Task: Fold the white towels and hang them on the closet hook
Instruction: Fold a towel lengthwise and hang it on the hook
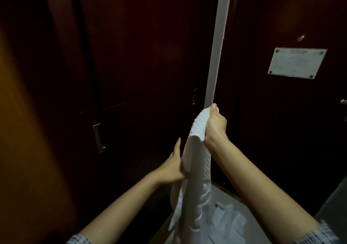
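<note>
A white textured towel (195, 161) hangs in a long fold in front of me. My right hand (216, 123) grips its bunched top end, held up beside the pale door-frame strip. My left hand (175, 166) is lower and to the left, fingers straight, its inner side touching the hanging edge of the towel. More white cloth (228, 223) lies crumpled on the floor below. No hook is visible in this dim view.
Dark wooden closet doors (142, 65) with a metal handle (98, 137) fill the left. A pale vertical frame strip (217, 43) divides them from a dark door with a white notice plate (296, 62). A lever handle (342, 101) shows at the right edge.
</note>
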Action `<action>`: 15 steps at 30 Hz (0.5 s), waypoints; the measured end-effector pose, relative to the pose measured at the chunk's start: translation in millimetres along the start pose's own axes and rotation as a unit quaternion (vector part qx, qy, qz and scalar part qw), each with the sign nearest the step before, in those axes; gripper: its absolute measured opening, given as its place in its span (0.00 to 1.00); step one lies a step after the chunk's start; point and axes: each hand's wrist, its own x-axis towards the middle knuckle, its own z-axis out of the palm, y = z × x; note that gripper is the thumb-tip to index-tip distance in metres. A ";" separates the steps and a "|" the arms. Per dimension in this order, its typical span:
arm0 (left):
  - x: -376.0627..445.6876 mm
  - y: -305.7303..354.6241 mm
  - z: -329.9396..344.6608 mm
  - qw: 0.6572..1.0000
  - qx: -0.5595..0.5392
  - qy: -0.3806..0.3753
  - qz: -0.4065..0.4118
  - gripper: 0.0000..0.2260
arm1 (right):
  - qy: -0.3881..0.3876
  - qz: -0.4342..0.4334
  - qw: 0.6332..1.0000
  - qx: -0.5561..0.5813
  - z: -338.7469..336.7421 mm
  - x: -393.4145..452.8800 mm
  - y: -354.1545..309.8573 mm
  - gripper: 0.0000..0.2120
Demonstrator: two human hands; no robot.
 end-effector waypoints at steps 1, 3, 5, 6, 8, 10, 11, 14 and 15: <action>2.7 -1.2 -0.9 0.999 0.017 0.020 -0.037 0.51 | 0.008 -0.003 1.000 0.012 0.1 2.0 -2.7 0.15; 6.1 -9.5 -3.3 0.991 0.078 0.036 -0.098 0.31 | 0.023 -0.007 0.999 0.033 -1.6 5.9 -7.5 0.15; 8.4 -23.0 -3.4 0.982 0.141 0.020 -0.120 0.11 | 0.037 -0.015 0.998 0.051 -4.8 10.6 -11.5 0.14; 8.1 -29.4 -2.7 0.980 0.144 0.022 -0.133 0.08 | 0.045 -0.017 0.997 0.061 -7.3 13.6 -13.7 0.14; 6.6 -39.2 -6.7 0.980 0.106 0.077 -0.150 0.07 | 0.064 -0.021 0.995 0.071 -14.2 18.3 -20.4 0.13; 4.8 -41.5 -17.9 0.976 0.067 0.163 -0.130 0.07 | 0.091 -0.028 0.993 0.073 -22.8 21.7 -27.7 0.13; 5.1 -39.9 -23.7 0.972 0.033 0.202 -0.118 0.09 | 0.109 -0.030 0.991 0.078 -28.6 23.9 -29.5 0.14; 8.8 -25.3 -38.4 0.953 -0.098 0.270 -0.098 0.16 | 0.153 -0.031 0.984 0.081 -41.8 27.3 -30.3 0.15; 10.8 -16.2 -41.9 0.946 -0.135 0.281 -0.091 0.18 | 0.162 -0.033 0.984 0.070 -43.0 27.0 -30.2 0.15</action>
